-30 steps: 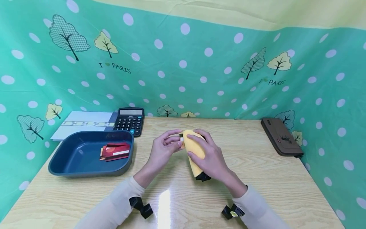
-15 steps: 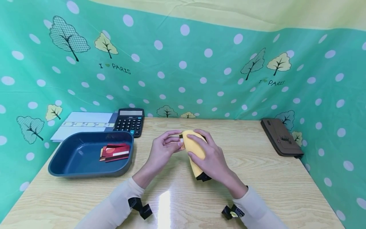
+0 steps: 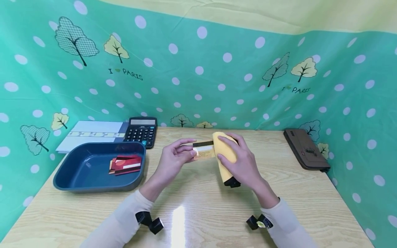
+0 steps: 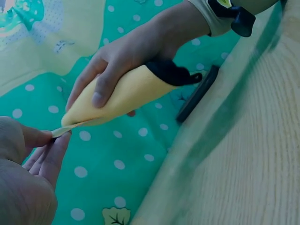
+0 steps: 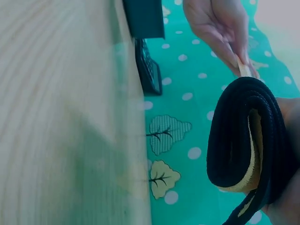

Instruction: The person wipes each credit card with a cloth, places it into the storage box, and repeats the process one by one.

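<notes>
A gold bank card [image 3: 203, 150] with a black stripe and a white strip is pinched at its left end by my left hand [image 3: 173, 158]. Its right end is hidden at the edge of a folded yellow cloth [image 3: 224, 155]. My right hand [image 3: 243, 163] grips this cloth from above, thumb on the near side. In the left wrist view the card [image 4: 61, 132] meets the tip of the cloth [image 4: 126, 96]. Black layers of the folded cloth [image 5: 229, 136] show end-on in the right wrist view, held above the table.
A dark blue tub [image 3: 77, 172] on the left holds several red cards [image 3: 126, 164]. Behind it are a calculator [image 3: 141, 131] and a white-and-blue folder [image 3: 93, 131]. A brown zip case [image 3: 305, 148] lies at the right, before a green dotted curtain [image 3: 198, 89].
My right hand has drawn the cloth to the right and slightly away, so much more of the card shows. The left hand keeps its pinch and shifts only a little left.
</notes>
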Demonstrator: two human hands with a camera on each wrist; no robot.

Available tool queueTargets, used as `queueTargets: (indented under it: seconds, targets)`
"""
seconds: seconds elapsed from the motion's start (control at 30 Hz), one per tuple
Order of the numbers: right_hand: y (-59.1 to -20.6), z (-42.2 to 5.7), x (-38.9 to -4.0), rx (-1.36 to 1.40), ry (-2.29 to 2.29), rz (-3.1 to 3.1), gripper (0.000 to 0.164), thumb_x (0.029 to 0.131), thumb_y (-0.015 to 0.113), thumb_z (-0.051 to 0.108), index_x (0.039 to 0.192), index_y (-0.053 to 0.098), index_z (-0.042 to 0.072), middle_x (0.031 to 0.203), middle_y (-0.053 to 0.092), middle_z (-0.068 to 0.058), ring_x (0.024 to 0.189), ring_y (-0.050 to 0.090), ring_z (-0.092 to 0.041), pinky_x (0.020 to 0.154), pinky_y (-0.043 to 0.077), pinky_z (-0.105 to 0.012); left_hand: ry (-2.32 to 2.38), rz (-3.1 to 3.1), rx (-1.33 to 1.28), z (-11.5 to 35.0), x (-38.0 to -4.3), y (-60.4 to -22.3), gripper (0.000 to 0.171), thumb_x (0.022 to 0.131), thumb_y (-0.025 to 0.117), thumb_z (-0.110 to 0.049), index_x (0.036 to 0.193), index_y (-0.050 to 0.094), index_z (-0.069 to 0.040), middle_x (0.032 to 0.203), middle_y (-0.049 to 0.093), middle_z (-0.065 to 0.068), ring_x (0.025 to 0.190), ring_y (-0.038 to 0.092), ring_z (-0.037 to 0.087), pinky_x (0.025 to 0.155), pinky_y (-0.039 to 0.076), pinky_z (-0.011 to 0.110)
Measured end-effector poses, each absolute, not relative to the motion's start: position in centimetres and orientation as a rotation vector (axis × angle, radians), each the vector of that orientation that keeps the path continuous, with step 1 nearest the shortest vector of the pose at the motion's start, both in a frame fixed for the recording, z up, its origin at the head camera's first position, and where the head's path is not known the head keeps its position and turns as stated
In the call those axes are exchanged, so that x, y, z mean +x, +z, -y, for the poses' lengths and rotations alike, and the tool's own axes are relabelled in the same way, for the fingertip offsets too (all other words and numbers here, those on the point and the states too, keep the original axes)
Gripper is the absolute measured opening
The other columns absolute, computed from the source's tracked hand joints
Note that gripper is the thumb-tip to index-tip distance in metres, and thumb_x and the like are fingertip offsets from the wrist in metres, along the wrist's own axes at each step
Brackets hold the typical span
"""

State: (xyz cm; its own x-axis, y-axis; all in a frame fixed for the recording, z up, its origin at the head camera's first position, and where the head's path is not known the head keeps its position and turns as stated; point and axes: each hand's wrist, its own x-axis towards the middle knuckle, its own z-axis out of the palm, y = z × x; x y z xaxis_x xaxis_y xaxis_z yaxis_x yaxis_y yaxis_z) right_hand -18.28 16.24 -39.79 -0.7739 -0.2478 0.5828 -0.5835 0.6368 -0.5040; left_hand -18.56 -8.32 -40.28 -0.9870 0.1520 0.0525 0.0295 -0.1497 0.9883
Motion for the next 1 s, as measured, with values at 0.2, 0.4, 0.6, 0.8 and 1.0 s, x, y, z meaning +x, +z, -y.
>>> queueTargets:
  seconds: [0.2,0.4,0.6,0.8,1.0]
  targets:
    - [-39.5,-17.1,-18.8,0.627,0.979,2.383,0.056,0.088,0.083,0.017,0.14,0.064,0.023,0.148,0.053,-0.008,0.108,0.066,-0.028,0.069,0.052,-0.034,2.318,-2.012,0.203,9.0,-18.9,-40.0,0.045,0.095,0.067,0.006,0.139,0.062,-0.003,0.106,0.078,0.014,0.085,0.077,0.012,0.087,0.066,0.032]
    - [-39.7,-17.6,-19.2,0.592,0.999,2.403,0.055,0.089,0.081,0.017,0.141,0.064,0.022,0.15,0.051,-0.009,0.114,0.065,-0.031,0.074,0.054,-0.04,2.3,-2.057,0.228,9.8,-19.0,-39.5,0.046,0.096,0.068,0.001,0.141,0.061,-0.004,0.112,0.077,0.017,0.086,0.077,0.01,0.087,0.066,0.031]
    - [-39.8,-17.8,-19.6,0.574,1.022,2.419,0.055,0.089,0.081,0.018,0.141,0.063,0.023,0.151,0.05,-0.008,0.119,0.063,-0.032,0.078,0.054,-0.041,2.285,-2.113,0.222,12.0,-18.7,-38.9,0.046,0.097,0.068,-0.001,0.142,0.06,-0.003,0.103,0.079,0.001,0.087,0.077,0.009,0.087,0.065,0.03]
    - [-39.7,-18.1,-19.7,0.542,1.036,2.424,0.055,0.089,0.081,0.018,0.141,0.064,0.023,0.151,0.05,-0.006,0.116,0.064,-0.032,0.077,0.054,-0.04,2.177,-2.274,0.189,15.8,-18.0,-38.4,0.046,0.1,0.067,-0.01,0.145,0.058,-0.005,0.099,0.079,-0.009,0.091,0.076,0.005,0.088,0.064,0.027]
    - [-39.5,-18.4,-19.7,0.527,1.037,2.441,0.055,0.09,0.08,0.018,0.142,0.063,0.023,0.152,0.049,-0.006,0.116,0.064,-0.032,0.079,0.053,-0.04,2.126,-2.41,0.089,20.2,-17.0,-37.8,0.051,0.101,0.068,-0.02,0.148,0.055,-0.007,0.101,0.079,-0.014,0.093,0.076,0.001,0.085,0.063,0.02]
